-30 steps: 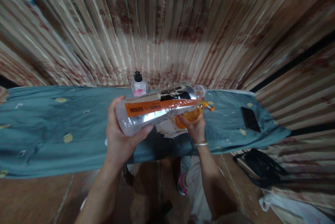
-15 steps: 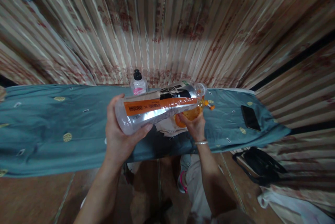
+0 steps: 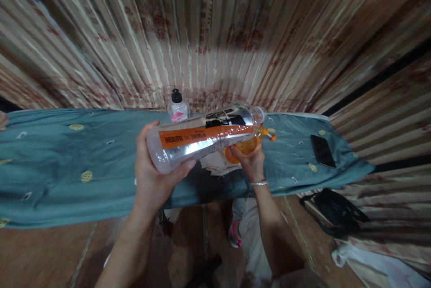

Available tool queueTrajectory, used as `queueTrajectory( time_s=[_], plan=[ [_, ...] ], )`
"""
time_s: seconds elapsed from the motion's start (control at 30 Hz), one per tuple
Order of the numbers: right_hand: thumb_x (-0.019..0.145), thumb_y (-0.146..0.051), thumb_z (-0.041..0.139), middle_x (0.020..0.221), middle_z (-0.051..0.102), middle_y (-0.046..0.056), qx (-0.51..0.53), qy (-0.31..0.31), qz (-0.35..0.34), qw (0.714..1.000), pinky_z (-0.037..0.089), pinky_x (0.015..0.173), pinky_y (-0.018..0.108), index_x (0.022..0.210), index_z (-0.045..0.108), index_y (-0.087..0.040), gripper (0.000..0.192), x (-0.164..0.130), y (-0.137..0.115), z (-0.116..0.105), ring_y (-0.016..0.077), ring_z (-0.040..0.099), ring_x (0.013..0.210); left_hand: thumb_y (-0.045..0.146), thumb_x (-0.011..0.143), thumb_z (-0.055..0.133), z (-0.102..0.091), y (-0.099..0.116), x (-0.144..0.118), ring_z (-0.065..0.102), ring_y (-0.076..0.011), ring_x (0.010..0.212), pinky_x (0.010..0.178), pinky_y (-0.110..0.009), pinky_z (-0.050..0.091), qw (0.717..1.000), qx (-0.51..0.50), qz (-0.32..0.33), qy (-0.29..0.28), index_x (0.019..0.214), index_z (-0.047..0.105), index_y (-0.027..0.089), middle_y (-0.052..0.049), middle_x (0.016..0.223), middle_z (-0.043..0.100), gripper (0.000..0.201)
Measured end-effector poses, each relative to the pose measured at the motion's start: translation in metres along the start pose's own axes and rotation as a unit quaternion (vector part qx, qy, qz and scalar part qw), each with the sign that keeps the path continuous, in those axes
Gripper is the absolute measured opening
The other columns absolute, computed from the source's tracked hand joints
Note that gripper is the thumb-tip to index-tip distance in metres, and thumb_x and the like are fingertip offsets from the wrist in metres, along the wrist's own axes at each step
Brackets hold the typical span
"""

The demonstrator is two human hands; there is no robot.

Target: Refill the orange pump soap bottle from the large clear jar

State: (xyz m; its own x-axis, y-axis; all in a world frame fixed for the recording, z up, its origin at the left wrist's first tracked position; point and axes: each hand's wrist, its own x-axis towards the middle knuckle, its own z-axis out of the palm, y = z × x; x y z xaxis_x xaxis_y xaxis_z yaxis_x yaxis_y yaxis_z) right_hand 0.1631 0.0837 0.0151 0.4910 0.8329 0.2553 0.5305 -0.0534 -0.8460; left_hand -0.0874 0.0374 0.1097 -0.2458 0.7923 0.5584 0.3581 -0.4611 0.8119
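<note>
left hand (image 3: 153, 175) wrapped round base of big clear bottle (image 3: 202, 137), fingers clamped on it, bottle tipped nearly flat, mouth pointing right over small orange container (image 3: 245, 148). right hand (image 3: 251, 162) gripping that container from below, fingers closed on it, near middle of teal cloth (image 3: 67, 162). white rag (image 3: 217, 164) just under. small spray bottle (image 3: 178, 109) at far edge, phone (image 3: 322, 151) well right. likely risk: mouths misaligned, spill onto cloth or rag; base-only grip could let bottle swing.
</note>
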Motion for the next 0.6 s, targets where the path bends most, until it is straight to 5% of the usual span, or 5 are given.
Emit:
queueTrajectory(
  time_s=[0.6],
  plan=[
    [0.055, -0.061, 0.081, 0.100, 0.075, 0.015, -0.004, -0.005, 0.009, 1.000, 0.057, 0.080, 0.044, 0.114, 0.057, -0.015, 0.078, 0.0002, -0.0021, -0.0013, 0.0342, 0.072, 0.095, 0.040, 0.058, 0.088, 0.0011, -0.0006, 0.0015, 0.066, -0.0236, 0.093, 0.082, -0.043, 0.059, 1.000, 0.007, 0.012, 0.002, 0.132, 0.053, 0.025, -0.005, 0.110, 0.064, 0.083]
  ],
)
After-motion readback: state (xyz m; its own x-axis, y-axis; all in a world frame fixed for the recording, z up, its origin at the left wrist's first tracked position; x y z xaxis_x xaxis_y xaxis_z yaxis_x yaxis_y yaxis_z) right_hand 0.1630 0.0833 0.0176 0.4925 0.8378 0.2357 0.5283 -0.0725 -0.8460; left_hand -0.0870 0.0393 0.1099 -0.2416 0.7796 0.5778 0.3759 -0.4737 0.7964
